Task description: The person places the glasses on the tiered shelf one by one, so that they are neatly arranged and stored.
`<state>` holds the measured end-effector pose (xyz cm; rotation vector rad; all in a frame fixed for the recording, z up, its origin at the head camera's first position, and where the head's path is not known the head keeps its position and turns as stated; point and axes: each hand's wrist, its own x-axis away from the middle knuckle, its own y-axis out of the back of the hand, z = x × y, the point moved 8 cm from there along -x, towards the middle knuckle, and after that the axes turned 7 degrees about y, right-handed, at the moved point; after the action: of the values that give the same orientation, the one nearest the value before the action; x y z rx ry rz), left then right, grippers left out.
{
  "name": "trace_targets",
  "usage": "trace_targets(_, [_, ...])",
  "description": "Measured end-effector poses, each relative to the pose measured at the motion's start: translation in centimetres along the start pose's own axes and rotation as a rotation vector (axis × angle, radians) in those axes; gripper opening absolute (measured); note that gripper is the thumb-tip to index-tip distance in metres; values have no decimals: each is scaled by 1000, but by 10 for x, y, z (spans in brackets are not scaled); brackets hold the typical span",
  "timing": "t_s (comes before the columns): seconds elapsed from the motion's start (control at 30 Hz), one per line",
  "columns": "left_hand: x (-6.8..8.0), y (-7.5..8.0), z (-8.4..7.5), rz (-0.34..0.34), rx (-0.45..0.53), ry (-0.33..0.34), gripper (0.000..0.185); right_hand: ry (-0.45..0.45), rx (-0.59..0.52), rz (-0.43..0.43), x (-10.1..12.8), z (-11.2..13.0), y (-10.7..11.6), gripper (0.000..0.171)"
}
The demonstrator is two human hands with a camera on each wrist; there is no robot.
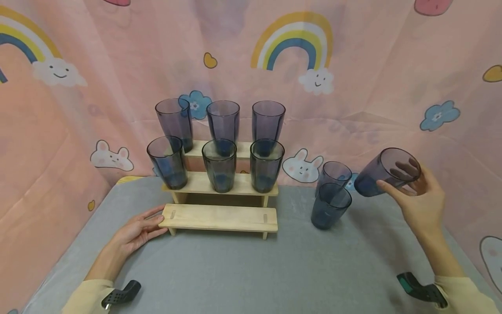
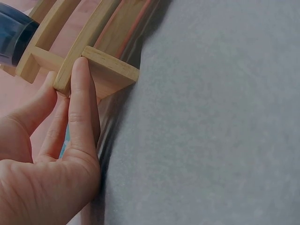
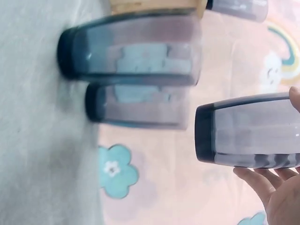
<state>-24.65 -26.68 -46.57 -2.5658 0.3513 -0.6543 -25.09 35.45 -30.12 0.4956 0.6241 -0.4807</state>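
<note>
My right hand (image 1: 425, 200) grips a blue-tinted drinking glass (image 1: 386, 172) in the air, tilted with its rim toward the upper right; in the right wrist view its dark thick base (image 3: 205, 133) shows. My left hand (image 1: 135, 231) pinches the left end of the lowest step of a wooden tiered rack (image 1: 219, 217). In the left wrist view, thumb and fingers (image 2: 80, 108) lie on either side of that step's end. Three upright glasses (image 1: 219, 165) stand on the middle step and three more (image 1: 222, 117) on the top step. The lowest step is bare.
Two more upright glasses (image 1: 331, 209) stand close together on the grey tablecloth (image 1: 298, 270), one behind the other, between the rack and my right hand. Behind everything hangs a pink printed curtain (image 1: 372, 65).
</note>
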Motion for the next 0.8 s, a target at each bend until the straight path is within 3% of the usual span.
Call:
trace_targets(0.27, [1, -1, 0, -11, 6, 3, 38, 107, -176, -9, 3, 41, -7, 76])
trace_targets(0.57, [2, -2, 0, -21, 1, 6, 41, 50, -629, 30, 15, 63, -32, 73])
trace_targets(0.7, [2, -3, -1, -15, 1, 4, 53, 82, -697, 68, 23, 72, -45, 74])
trace_targets(0.8, [2, -3, -1, -18, 2, 2, 50, 108, -704, 102, 29, 77, -55, 74])
